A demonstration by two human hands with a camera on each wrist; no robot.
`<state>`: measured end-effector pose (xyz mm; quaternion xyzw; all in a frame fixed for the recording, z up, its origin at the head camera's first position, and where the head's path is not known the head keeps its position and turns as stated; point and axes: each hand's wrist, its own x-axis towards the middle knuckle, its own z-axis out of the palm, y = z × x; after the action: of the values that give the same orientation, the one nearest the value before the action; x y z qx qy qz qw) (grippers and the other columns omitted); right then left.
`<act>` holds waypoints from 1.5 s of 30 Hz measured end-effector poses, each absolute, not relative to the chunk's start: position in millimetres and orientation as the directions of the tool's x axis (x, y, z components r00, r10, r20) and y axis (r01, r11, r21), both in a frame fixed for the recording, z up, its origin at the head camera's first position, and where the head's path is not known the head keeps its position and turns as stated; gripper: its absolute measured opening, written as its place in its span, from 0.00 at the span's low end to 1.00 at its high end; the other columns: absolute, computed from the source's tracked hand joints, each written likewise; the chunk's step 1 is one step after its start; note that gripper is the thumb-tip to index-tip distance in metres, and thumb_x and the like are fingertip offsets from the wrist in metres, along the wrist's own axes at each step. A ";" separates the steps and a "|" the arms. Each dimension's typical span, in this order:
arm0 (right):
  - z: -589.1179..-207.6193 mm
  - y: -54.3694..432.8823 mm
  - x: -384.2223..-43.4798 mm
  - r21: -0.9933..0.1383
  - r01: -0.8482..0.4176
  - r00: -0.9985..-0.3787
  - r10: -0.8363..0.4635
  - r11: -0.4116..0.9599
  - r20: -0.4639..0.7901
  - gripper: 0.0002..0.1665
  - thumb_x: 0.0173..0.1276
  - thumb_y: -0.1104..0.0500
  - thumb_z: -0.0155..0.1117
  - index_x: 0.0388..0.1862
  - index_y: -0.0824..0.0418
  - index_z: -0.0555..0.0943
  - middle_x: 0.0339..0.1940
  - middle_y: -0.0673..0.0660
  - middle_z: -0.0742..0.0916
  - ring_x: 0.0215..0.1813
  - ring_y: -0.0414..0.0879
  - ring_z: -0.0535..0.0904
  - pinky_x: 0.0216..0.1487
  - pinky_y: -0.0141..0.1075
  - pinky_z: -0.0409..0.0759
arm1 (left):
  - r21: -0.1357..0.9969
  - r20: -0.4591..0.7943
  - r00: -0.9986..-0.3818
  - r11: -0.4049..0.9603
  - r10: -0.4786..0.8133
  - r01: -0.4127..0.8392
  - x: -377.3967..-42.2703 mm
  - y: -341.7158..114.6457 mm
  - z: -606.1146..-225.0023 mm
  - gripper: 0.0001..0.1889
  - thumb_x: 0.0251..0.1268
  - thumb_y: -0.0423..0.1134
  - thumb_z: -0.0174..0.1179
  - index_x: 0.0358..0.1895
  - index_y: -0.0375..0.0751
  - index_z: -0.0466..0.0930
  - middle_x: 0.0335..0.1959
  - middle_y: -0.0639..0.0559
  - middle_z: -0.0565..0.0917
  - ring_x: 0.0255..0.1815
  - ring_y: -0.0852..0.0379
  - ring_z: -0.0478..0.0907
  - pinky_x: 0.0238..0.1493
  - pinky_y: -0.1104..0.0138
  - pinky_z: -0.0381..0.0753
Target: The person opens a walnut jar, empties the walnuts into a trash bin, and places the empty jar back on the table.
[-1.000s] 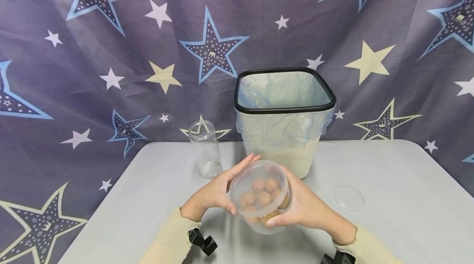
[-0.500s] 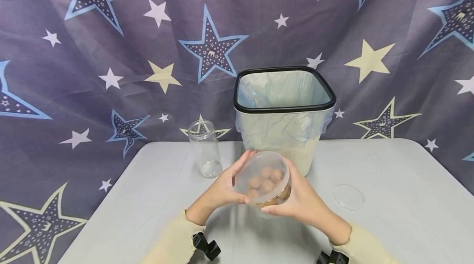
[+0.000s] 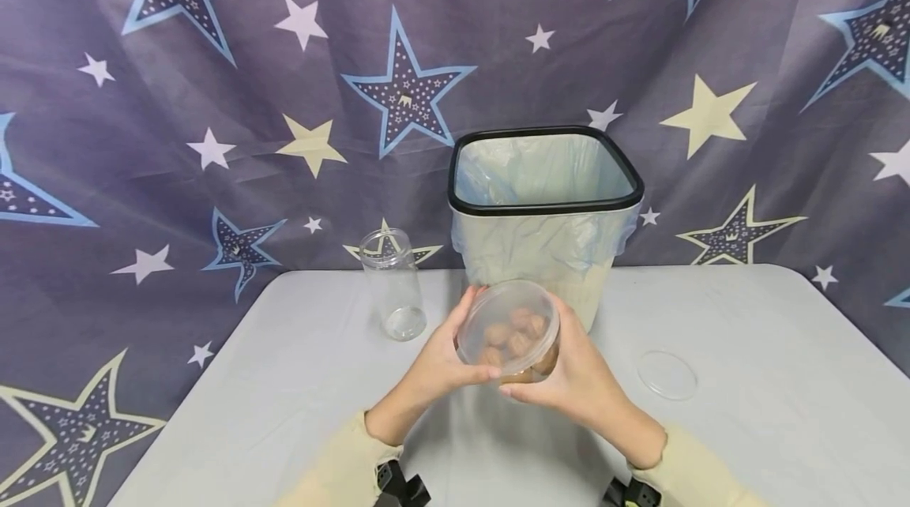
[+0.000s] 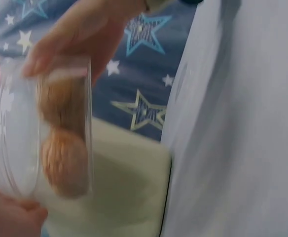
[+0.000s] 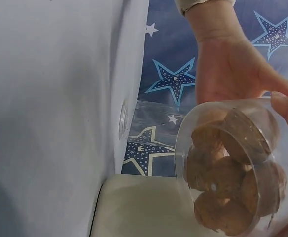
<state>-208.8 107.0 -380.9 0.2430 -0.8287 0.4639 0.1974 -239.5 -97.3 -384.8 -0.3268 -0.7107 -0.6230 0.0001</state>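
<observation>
A clear, round plastic jar with a frosted lid is held above the table between both hands. Several walnuts show through it, and in the left wrist view two walnuts press against the clear wall. My left hand grips the left side, thumb along the near rim. On the opposite side my right hand holds the jar, its thumb under the near edge. The lid tilts towards the head camera. The far fingers of the right hand are mostly hidden behind the jar.
Behind the hands stands a white bin with a black rim and pale blue liner. A tall clear jar stands at the back left. A thin clear disc lies on the grey-white table to the right. A starry curtain hangs behind.
Both hands have moved the jar slightly up and away towards the bin. The walnuts inside have shifted a little. The bin, tall jar and disc stay put.
</observation>
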 end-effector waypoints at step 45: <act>-370.0 131.2 -203.8 -0.765 -0.629 -0.636 -0.655 0.135 0.407 0.64 0.37 0.52 0.83 0.72 0.56 0.57 0.64 0.58 0.74 0.61 0.48 0.72 0.62 0.37 0.69 | 0.838 0.441 -0.343 -0.243 0.830 0.489 -252.8 -121.2 -380.9 0.64 0.43 0.70 0.60 0.74 0.34 0.36 0.74 0.34 0.48 0.74 0.51 0.52 0.71 0.63 0.54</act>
<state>-203.8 131.2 -370.0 0.4262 -0.7534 0.5007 -0.0130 -252.8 -121.2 -380.9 -0.5528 -0.5965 -0.5619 -0.1514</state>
